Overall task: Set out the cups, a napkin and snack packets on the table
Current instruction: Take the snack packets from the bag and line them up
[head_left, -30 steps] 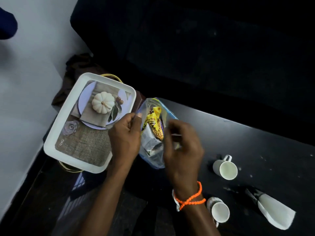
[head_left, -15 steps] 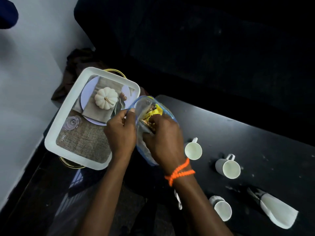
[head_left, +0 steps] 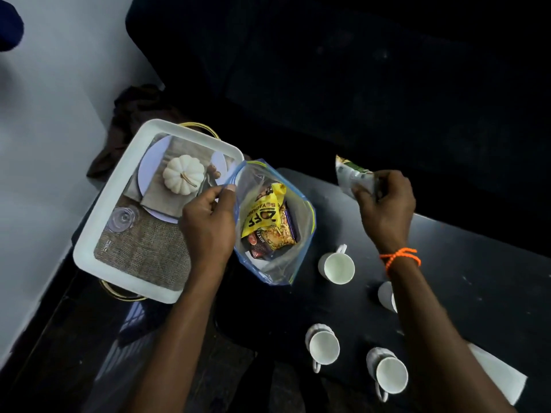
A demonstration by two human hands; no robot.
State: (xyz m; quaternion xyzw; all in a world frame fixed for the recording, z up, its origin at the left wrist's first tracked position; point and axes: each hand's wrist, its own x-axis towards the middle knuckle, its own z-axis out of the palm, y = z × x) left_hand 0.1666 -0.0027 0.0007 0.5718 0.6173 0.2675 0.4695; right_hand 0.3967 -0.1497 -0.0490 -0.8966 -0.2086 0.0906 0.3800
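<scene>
A clear zip bag (head_left: 301, 234) with a blue rim stands open on the black table (head_left: 465, 257), with a yellow snack packet (head_left: 262, 216) and darker packets inside. My left hand (head_left: 208, 225) pinches the bag's left rim. My right hand (head_left: 384, 204) holds a white and green snack packet (head_left: 351, 177) above the table's far edge, to the right of the bag. Several white cups stand on the table: one (head_left: 338, 266) beside the bag, two (head_left: 323, 345) (head_left: 389, 372) near me, one (head_left: 386, 295) partly hidden by my right forearm. A white napkin (head_left: 498, 375) lies at the right.
A white tray (head_left: 104, 234) with a printed pumpkin picture sits left of the bag, over a gold-rimmed stand. A dark sofa fills the background. A brown cloth (head_left: 134, 114) lies by the white wall at the left.
My right hand has come out of the bag with a white and green packet and moved up and to the right. My left hand still holds the bag's rim.
</scene>
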